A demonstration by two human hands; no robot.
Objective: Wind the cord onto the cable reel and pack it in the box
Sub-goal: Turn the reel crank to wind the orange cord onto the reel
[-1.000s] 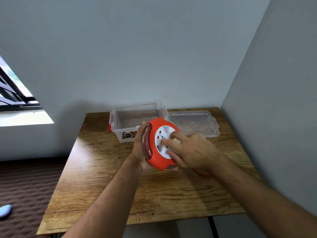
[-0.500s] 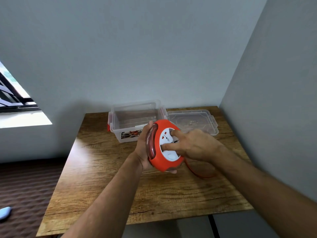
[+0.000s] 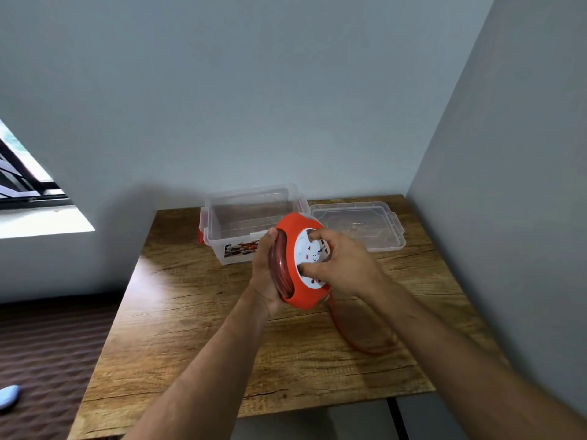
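Gripping the orange cable reel (image 3: 301, 265) from its left side, the left hand (image 3: 265, 274) wraps around the rim, thumb up near the top edge and palm cupped under the lower part, so the reel is held in the air above the wooden table (image 3: 197, 328), tilted with its white socket face (image 3: 309, 257) turned toward the right and slightly up. The right hand (image 3: 346, 268) presses against that white face, its fingers (image 3: 313, 268) curled onto it and closed on the reel's centre part; whether they pinch a knob or simply push on the face cannot be told. Coils of red cord (image 3: 281, 268) show in the groove between the reel's two orange halves, beside the left palm. A loose length of the same cord leaves the bottom of the reel, drops to the tabletop and curves away to the right under the right forearm, where it blurs. Behind the reel, at the far edge of the table against the wall, stands the clear plastic box (image 3: 247, 217), open, with orange latches on its ends and a printed label on its front wall. Its clear lid (image 3: 374, 227) lies flat on the table just to the right of the box. At the left, a window (image 3: 22, 182) lets light in.
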